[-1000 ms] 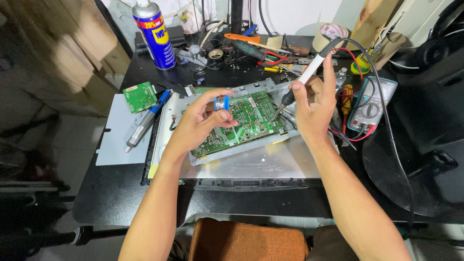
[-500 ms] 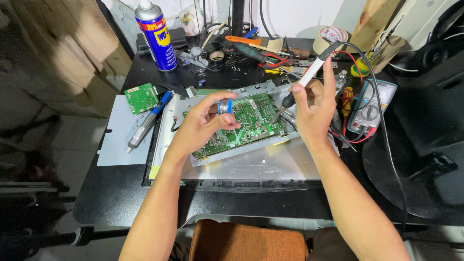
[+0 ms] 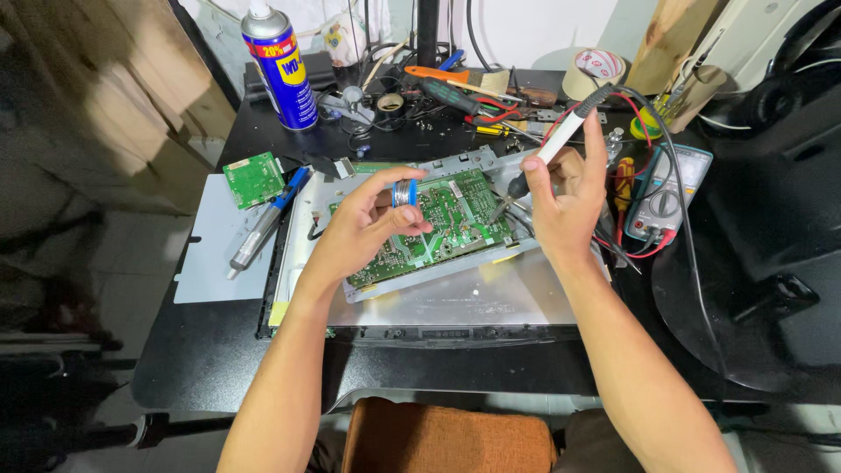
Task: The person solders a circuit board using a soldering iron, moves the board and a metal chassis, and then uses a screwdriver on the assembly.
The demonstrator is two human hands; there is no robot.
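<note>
My left hand (image 3: 363,223) holds a small blue spool of solder wire (image 3: 404,193) above a green circuit board (image 3: 451,219). The board lies in a grey metal chassis (image 3: 455,293) on the black table. My right hand (image 3: 565,206) grips a soldering iron (image 3: 552,149) with a white and black handle. Its tip points down toward the right part of the board. A black cord runs from the iron off to the right.
A blue and yellow spray can (image 3: 279,66) stands at the back left. A small green board (image 3: 253,179) and a desoldering pump (image 3: 263,223) lie left of the chassis. A multimeter (image 3: 667,194) sits at the right. Hand tools (image 3: 455,88) and a tape roll (image 3: 594,72) fill the back.
Both hands have shifted slightly; the left hand has turned the solder spool above the board, and the right hand has kept the iron near the board's right side.
</note>
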